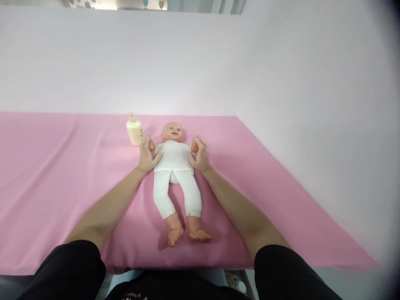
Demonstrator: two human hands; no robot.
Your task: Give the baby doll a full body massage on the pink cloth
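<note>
A baby doll in a white top and white trousers lies on its back, head away from me and bare feet toward me. My left hand curves round the doll's arm on the left, the thumb reaching to the side of its chest. On the other side, my right hand holds the doll's other arm in the same way. Both small doll hands show beside my fingers. Close behind my left hand stands a pump bottle with pale yellow contents.
A pink cloth with soft creases covers the table. White walls rise behind the table and along its right side. Below the front edge, part of a shelf or drawer with a round white item shows.
</note>
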